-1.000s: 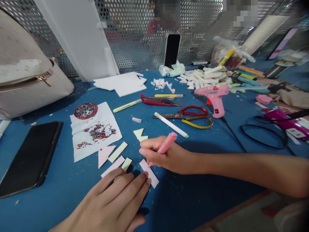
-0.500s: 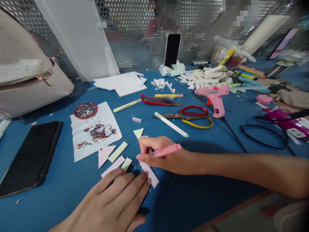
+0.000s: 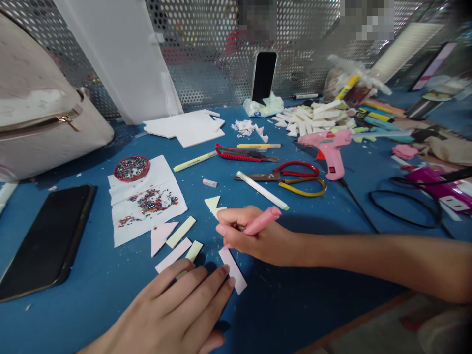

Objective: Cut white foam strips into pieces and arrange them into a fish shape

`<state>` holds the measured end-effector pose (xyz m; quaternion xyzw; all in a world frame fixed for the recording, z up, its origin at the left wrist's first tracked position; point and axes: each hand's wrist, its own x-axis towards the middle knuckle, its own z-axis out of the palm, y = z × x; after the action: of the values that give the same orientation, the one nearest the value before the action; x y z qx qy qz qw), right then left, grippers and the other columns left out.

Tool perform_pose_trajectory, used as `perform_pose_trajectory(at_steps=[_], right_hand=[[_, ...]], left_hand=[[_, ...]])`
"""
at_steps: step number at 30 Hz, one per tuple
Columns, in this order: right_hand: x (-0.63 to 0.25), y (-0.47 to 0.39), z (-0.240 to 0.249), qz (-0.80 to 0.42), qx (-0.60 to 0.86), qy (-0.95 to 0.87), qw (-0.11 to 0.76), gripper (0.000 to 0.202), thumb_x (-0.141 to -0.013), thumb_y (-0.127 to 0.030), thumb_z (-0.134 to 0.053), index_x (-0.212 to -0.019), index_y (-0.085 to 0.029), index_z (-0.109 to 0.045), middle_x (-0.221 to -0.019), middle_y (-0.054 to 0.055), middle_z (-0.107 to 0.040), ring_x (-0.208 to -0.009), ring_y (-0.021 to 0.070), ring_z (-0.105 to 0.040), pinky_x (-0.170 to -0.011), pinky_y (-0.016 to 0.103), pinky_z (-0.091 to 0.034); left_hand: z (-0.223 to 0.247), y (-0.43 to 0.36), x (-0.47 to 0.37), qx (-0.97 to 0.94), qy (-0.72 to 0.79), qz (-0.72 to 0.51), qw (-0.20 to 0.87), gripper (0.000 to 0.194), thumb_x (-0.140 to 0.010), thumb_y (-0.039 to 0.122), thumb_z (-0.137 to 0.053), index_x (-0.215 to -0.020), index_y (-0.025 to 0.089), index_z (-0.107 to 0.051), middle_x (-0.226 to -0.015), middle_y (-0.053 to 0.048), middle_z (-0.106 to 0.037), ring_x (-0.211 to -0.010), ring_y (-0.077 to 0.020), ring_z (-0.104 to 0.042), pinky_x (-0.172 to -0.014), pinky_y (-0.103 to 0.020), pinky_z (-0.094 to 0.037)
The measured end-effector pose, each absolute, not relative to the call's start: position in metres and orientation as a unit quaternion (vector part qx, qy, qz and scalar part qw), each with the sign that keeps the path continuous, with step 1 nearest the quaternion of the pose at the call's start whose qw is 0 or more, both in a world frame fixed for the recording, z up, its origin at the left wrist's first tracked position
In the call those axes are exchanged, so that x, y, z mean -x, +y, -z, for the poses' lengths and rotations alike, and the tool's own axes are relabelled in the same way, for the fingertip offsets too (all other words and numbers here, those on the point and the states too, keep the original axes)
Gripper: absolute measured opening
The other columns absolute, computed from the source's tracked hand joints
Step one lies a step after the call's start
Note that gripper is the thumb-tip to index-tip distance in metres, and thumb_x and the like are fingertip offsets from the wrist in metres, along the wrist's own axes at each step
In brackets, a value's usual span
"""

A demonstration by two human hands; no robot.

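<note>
A pink marker [image 3: 262,221] is held in my right hand [image 3: 254,236], fingers closed round it in a writing grip. Its tip, partly hidden by my fingers, is at the upper end of a pale pink strip [image 3: 233,272]. My left hand [image 3: 184,300] lies flat with fingers stretched out, two fingertips pressing the strip's left edge. Beyond those fingers are a pink triangle [image 3: 161,237], another pink strip [image 3: 173,255], a pale green strip [image 3: 181,232] and a shorter green piece [image 3: 194,250]. A pale green triangle [image 3: 213,204] is partly covered by my right hand.
Scissors [image 3: 276,177], a red cutter [image 3: 239,154], a white pen [image 3: 261,191] and a pink glue gun [image 3: 330,147] lie beyond my right hand. Beads on white paper [image 3: 121,196] and a black phone [image 3: 47,241] are at left. White offcuts [image 3: 313,118] are piled behind.
My right hand has shifted slightly right, and the marker's back end is tilted higher. The pink strip under my left fingertips has slid a little right and toward me.
</note>
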<state>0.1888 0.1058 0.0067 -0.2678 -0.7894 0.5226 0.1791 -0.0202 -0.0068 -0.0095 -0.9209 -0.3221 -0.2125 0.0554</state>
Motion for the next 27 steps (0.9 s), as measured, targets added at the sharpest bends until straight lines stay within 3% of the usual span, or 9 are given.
perform_pose_trajectory(at_steps=[13, 17, 27], right_hand=[[-0.1877, 0.1075, -0.0051, -0.538, 0.265, -0.777, 0.193, 0.038, -0.100, -0.033, -0.045, -0.068, -0.020, -0.030, -0.067, -0.005, -0.034, -0.063, 0.0103, -0.034, -0.059, 0.026, -0.030], [-0.1879, 0.1073, -0.0051, -0.525, 0.254, -0.793, 0.177, 0.039, -0.100, -0.030, -0.043, -0.066, -0.020, -0.026, -0.065, -0.006, -0.028, -0.061, 0.0101, -0.029, -0.057, 0.027, -0.027], [-0.1890, 0.1063, -0.0066, -0.518, 0.254, -0.794, 0.192, 0.038, -0.100, -0.030, -0.044, -0.067, -0.021, -0.027, -0.065, -0.006, -0.030, -0.061, 0.0100, -0.030, -0.057, 0.027, -0.026]], left_hand=[[0.0084, -0.0074, 0.0205, 0.923, -0.326, 0.200, 0.054, 0.036, -0.106, 0.041, -0.045, -0.124, 0.022, -0.069, -0.126, 0.004, -0.071, -0.101, -0.0141, -0.060, -0.115, -0.031, -0.026], [0.0077, -0.0069, 0.0188, 0.922, -0.330, 0.199, 0.050, 0.035, -0.106, 0.039, -0.045, -0.124, 0.022, -0.069, -0.126, 0.003, -0.071, -0.102, -0.0142, -0.060, -0.117, -0.031, -0.025], [0.0045, -0.0099, 0.0192, 0.926, -0.320, 0.193, 0.052, 0.037, -0.106, 0.041, -0.043, -0.123, 0.021, -0.069, -0.126, 0.002, -0.071, -0.103, -0.0140, -0.061, -0.115, -0.030, -0.026]])
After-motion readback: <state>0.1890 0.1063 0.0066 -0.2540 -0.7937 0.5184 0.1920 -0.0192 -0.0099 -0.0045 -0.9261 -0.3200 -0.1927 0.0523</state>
